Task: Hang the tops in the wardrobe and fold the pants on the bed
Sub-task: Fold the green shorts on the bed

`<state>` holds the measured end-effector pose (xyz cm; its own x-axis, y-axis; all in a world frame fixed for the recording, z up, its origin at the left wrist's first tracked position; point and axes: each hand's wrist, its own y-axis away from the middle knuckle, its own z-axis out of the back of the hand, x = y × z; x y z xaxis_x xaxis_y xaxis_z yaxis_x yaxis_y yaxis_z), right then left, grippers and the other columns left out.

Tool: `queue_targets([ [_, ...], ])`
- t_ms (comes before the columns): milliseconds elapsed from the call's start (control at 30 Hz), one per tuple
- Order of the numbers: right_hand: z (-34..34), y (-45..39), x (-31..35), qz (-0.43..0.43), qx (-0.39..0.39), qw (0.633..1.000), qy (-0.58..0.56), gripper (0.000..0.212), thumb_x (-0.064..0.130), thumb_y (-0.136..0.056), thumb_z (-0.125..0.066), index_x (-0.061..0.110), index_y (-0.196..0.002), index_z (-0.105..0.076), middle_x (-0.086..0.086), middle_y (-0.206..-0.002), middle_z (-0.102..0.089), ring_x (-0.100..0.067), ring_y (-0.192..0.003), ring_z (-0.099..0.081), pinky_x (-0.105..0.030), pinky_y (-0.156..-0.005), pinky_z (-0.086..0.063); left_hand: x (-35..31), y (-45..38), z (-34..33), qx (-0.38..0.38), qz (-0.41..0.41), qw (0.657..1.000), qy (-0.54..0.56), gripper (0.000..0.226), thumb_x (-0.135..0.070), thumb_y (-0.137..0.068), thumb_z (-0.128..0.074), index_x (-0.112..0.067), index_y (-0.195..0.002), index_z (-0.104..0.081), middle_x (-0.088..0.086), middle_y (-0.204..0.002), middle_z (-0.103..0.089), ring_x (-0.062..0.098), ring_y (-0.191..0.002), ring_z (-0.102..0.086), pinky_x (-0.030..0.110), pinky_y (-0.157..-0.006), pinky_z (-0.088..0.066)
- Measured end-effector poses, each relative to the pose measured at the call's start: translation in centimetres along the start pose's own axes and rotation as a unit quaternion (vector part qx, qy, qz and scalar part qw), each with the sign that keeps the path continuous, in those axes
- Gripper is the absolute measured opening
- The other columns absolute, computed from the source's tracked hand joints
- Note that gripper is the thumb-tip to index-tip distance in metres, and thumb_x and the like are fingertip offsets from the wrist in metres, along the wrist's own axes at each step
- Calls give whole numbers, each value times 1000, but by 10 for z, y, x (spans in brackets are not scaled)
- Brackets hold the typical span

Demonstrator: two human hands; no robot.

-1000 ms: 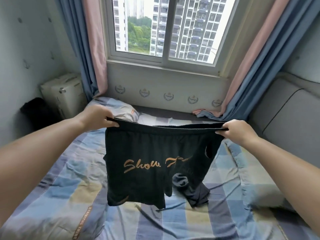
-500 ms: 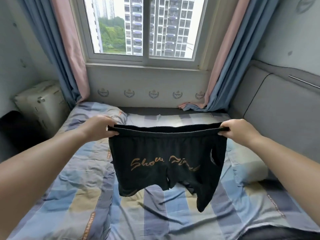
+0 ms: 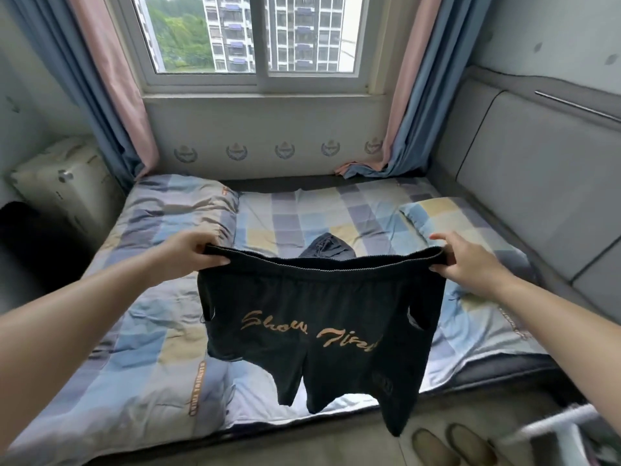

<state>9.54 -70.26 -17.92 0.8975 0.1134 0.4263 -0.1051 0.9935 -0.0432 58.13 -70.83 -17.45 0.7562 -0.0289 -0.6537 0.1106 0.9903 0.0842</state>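
Both hands (image 3: 191,255) (image 3: 470,264) pinch soft black shorts' (image 3: 312,324) ribbed, seemingly elastic waistband.

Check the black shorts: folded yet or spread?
Spread, not folded. The black shorts hang full width above the bed, waistband stretched between left hand and right hand.

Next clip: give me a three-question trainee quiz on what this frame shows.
1. True or false: the black shorts lie flat on the bed.
2. What part do the left hand and right hand grip?
3. Behind the shorts lies: A) dark garment B) towel C) hanger.

Key: 1 false, they hang in the air; 2 the waistband, one end each; 3 A.
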Motion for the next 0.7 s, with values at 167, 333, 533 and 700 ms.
queue_targets([
  [167, 5, 10, -14, 20, 30, 999, -19, 17, 25, -83, -71, 20, -99, -66, 2, -88, -68, -20, -84, -61, -31, -67, -43, 7, 32, -28, -31, 66, 997, 20, 38, -33, -75, -78, -5, -69, -53, 2, -59, -45, 15, -54, -42, 28, -52, -30],
  [333, -30, -7, -26, -44, 23, 994, -101, 23, 23, -85, -68, 32, -68, -56, 13, -64, -54, -8, -63, -50, -25, -55, -35, 17, 22, -64, -83, 84, 990, -73, 36, -39, -76, -76, -12, -66, -55, 0, -61, -54, 16, -59, -49, 30, -52, -33],
  [533, -125, -92, -68, -188, 47, 956, -219, 7, 14, -92, -58, 16, -96, -63, 3, -80, -63, -8, -48, -62, -16, -47, -43, 59, -68, -135, -51, 192, 980, -3, 25, -32, -85, -68, -11, -78, -57, 4, -55, -67, 7, -47, -65, 24, -41, -44],
  [700, -229, -200, -117, -297, 44, 908, -292, 9, 11, -96, -52, 17, -93, -58, -3, -93, -62, -1, -43, -62, -16, -43, -49, 124, -190, -201, -33, 216, 976, 9, 22, -27, -89, -65, -8, -84, -55, 7, -65, -67, 8, -48, -66, 20, -36, -45],
])
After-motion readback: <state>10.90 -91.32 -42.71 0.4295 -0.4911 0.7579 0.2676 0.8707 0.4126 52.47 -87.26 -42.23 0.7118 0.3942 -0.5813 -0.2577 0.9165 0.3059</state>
